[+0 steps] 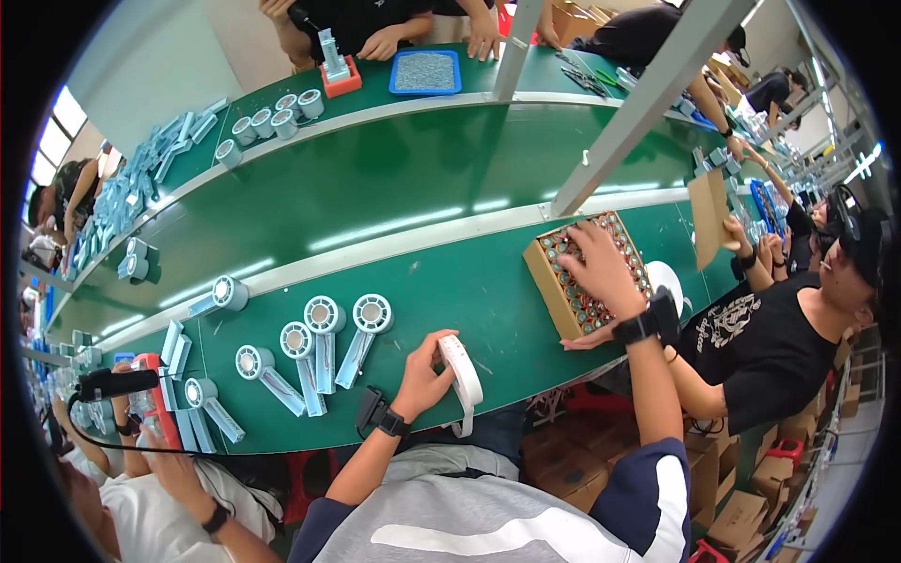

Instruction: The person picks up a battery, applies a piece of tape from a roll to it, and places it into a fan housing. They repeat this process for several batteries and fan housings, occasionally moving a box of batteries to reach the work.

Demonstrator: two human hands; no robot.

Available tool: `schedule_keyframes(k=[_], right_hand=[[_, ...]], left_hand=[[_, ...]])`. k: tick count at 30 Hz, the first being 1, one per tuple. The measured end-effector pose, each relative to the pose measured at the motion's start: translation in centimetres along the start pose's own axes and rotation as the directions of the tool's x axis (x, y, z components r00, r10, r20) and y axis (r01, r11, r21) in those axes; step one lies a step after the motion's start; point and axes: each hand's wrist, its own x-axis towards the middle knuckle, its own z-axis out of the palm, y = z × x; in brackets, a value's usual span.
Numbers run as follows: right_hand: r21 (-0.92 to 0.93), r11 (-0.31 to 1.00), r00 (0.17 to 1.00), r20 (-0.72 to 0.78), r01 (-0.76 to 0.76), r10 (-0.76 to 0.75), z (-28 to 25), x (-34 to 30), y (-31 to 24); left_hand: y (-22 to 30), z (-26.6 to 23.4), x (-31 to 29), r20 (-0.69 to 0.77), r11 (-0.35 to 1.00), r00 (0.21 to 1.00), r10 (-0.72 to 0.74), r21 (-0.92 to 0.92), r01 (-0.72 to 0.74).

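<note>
My left hand (pixel 424 380) is closed around a white roll of tape or labels (pixel 465 377) at the bench's near edge. A loose white strip hangs from the roll. Over to the right, my right hand (pixel 603 270) rests with fingers spread on a cardboard box (pixel 547 286) packed with small orange-sided, pale-topped cylinders (pixel 601 235). Another hand (pixel 591 341), apparently the right-hand co-worker's, lies along the box's near side. Left of my left hand lie several pale blue handheld fan parts (pixel 324 316), with round heads and open handles.
A grey post (pixel 648 103) rises behind the box. Beside it is a white round thing (pixel 664 281). Left, a co-worker's hand (pixel 174 464) is near a red fixture (pixel 161 413). Across the green belt (pixel 375 178) stand a blue tray (pixel 424 91) and several cylindrical housings (pixel 284 123).
</note>
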Motion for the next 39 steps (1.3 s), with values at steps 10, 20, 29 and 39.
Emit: schedule_keyframes(k=[10, 20, 29, 39], right_hand=[[-0.25, 0.951, 0.98, 0.13, 0.181, -0.152, -2.2, 0.6, 0.4], [-0.118, 0.986, 0.962, 0.26, 0.121, -0.087, -2.0, 3.0, 0.4], [-0.52, 0.613, 0.803, 0.423, 0.595, -0.421, -3.6, 6.3, -1.2], [-0.541, 0.696, 0.881, 0.325, 0.472, -0.344, -16.5, 11.9, -6.0]], left_hand=[[0.3, -0.3, -0.2, 0.018, 0.99, 1.0, 0.02, 0.141, -0.022], [0.3, -0.2, -0.4, -0.017, 0.996, 1.0, 0.026, 0.09, -0.025], [1.2, -0.4, -0.3, -0.013, 0.99, 0.999, 0.039, 0.139, -0.037], [1.5, -0.5, -0.5, 0.0, 0.99, 0.999, 0.039, 0.138, -0.039]])
